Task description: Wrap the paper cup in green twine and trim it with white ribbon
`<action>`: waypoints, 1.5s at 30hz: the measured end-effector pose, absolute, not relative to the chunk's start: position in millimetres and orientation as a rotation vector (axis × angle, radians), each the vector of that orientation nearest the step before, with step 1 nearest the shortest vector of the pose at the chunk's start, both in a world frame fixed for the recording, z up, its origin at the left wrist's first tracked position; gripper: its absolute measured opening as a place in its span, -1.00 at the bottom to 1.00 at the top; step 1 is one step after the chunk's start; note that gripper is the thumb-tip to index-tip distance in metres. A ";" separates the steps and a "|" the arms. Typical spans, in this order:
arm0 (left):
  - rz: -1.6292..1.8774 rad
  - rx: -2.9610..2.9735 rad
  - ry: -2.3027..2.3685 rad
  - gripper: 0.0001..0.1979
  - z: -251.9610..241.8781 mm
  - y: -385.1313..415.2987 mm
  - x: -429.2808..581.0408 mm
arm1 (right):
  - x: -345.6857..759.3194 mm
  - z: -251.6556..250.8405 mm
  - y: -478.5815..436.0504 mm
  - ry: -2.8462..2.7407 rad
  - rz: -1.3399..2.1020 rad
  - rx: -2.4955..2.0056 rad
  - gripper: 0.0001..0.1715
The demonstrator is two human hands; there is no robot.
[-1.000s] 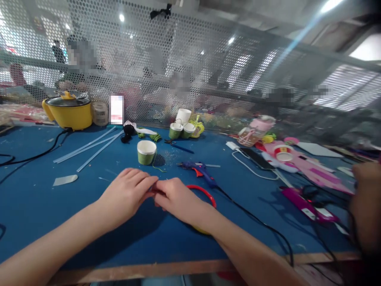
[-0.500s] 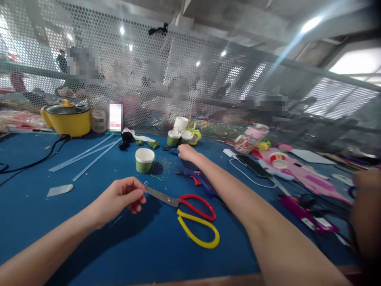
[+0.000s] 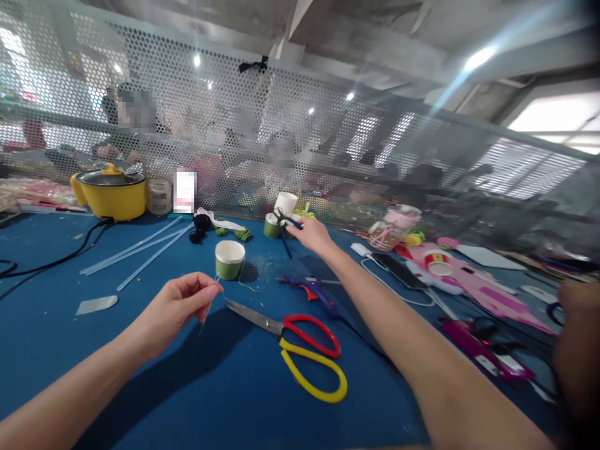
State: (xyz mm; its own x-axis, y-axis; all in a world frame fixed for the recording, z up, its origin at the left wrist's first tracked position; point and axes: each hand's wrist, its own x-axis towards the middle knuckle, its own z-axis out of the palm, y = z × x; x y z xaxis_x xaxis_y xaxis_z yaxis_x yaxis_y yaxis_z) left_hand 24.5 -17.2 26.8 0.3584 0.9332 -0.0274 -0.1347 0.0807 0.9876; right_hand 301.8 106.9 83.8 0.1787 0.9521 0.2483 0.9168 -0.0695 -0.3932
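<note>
My left hand (image 3: 185, 306) pinches a thin wire (image 3: 205, 317) between thumb and fingertips, a small loop showing above and a tail below. My right hand (image 3: 313, 236) reaches across the table and grips dark blue-handled pliers (image 3: 281, 221), their handles spread, in front of several small cups at the back. Beyond my left fingertips stands a paper cup (image 3: 229, 267) partly wrapped in green yarn, a loose strand trailing from it. Large scissors (image 3: 269, 323) with red and yellow handles lie just right of my left hand. Below my right wrist rests a blue glue gun (image 3: 314, 294).
A yellow electric pot (image 3: 111, 199), a jar (image 3: 159, 196) and a lit phone (image 3: 185, 191) stand at the back left. Clear glue sticks (image 3: 135, 251) lie nearby. At right are a dark phone (image 3: 400, 270), a cable and a purple device (image 3: 485, 350). A perforated metal screen (image 3: 253, 106) borders the back.
My right hand has lifted the pliers off the table, and they now show opened in front of the cups. My left hand has drawn slightly left, away from the scissor tips, with the wire.
</note>
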 end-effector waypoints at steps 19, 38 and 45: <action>0.856 1.118 0.523 -0.72 22.9 -32.6 44.4 | 226.7 62.2 -25.6 -1.365 1.689 -0.642 -0.45; 0.844 0.922 0.562 -0.74 39.9 -33.8 30.2 | 229.1 48.8 -37.8 -2.320 0.334 -1.086 -0.51; 0.877 1.020 0.592 -0.74 35.6 -31.5 30.8 | 228.9 46.7 -35.3 -2.347 0.232 -1.115 -0.50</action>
State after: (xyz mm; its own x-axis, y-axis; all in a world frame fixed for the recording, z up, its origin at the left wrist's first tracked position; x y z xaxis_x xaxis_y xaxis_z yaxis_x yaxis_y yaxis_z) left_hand 30.8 -31.5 35.6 0.5341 0.8449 -0.0290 -0.3419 0.2473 0.9066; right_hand 228.9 -35.3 46.7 -0.5216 0.7608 0.3860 0.6703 0.6454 -0.3662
